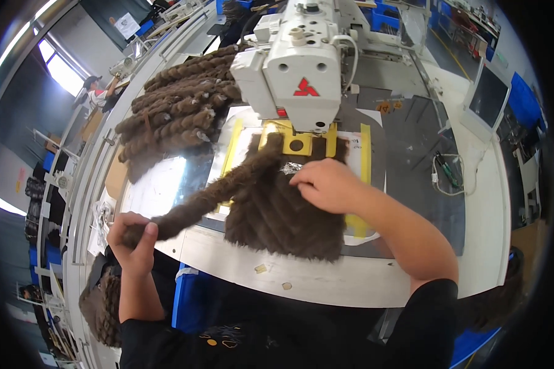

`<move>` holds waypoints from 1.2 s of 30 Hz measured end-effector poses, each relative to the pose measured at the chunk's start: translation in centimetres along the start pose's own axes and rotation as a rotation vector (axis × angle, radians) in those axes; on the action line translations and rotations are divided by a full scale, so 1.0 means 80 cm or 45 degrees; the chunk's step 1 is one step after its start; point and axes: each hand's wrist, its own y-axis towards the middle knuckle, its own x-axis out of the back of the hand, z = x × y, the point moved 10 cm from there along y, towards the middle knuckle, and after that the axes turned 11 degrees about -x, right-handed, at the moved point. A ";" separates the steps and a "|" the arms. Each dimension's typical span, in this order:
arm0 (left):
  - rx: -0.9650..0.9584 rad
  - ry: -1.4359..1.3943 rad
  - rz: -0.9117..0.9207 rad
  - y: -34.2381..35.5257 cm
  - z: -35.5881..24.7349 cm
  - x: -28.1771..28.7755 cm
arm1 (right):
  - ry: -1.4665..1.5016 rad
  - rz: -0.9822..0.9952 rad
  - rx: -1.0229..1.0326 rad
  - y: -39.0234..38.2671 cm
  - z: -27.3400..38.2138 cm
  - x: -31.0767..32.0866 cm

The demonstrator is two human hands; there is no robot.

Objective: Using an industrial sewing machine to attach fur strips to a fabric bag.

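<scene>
Head view: my left hand fingers grip a rolled brown fur strip past the counter edge. Right hand fingers, curled, press the fur panel under the sewing machine; open counter right.

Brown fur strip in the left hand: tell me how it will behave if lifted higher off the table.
The brown fur strip probably flops: it already sags between the left hand and the sewing machine. It looks light for its size, since one closed hand carries its end. Its pile seems grippy rather than slippery, and the right hand pressing the fur panel likely anchors its far end.
</scene>
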 end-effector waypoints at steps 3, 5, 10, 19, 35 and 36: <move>-0.540 -0.031 0.313 0.008 -0.068 -0.042 | 0.475 0.506 -0.321 -0.014 0.046 -0.049; -0.660 -0.142 0.640 0.002 -0.099 -0.076 | 0.927 0.961 -0.525 -0.050 0.089 -0.108; -0.686 -0.455 1.032 -0.047 -0.130 -0.155 | 1.380 1.103 -0.721 -0.113 0.132 -0.188; 0.562 -0.568 0.715 -0.071 0.033 -0.223 | 1.812 0.747 -0.878 -0.145 0.110 -0.206; 0.682 -1.350 0.727 -0.081 0.020 -0.297 | 1.519 0.500 -1.053 -0.140 0.073 -0.174; 0.685 -1.354 0.733 -0.082 0.023 -0.298 | 1.519 0.503 -1.083 -0.143 0.073 -0.176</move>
